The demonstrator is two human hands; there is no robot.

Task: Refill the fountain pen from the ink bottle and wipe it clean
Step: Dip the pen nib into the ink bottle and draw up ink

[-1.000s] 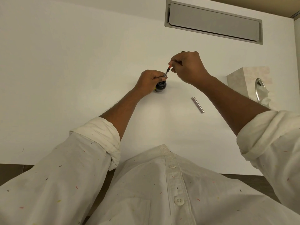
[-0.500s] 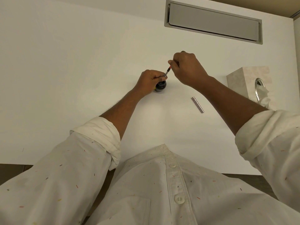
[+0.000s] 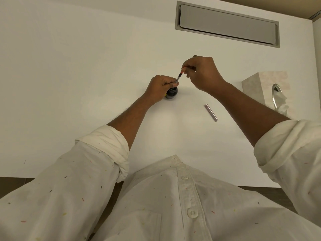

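Observation:
A small dark ink bottle [image 3: 172, 93] stands on the white table [image 3: 86, 84]. My left hand [image 3: 160, 87] grips it from the left, fingers curled over its top. The thin fountain pen section [image 3: 178, 77] with a red-orange top end leans out of the bottle mouth, its lower end hidden in the bottle. My right hand [image 3: 201, 73] pinches the pen's top end between thumb and fingertips. A metallic pink pen barrel [image 3: 211, 112] lies loose on the table to the right of the bottle.
A beige tissue box [image 3: 260, 87] with a clear-rimmed opening stands at the right edge. A grey recessed flap [image 3: 227, 25] sits in the table's far side. The table's near edge runs just in front of my shirt.
My right hand has shifted slightly at the pen's top end, its fingers turning there. My left hand and the bottle have stayed put.

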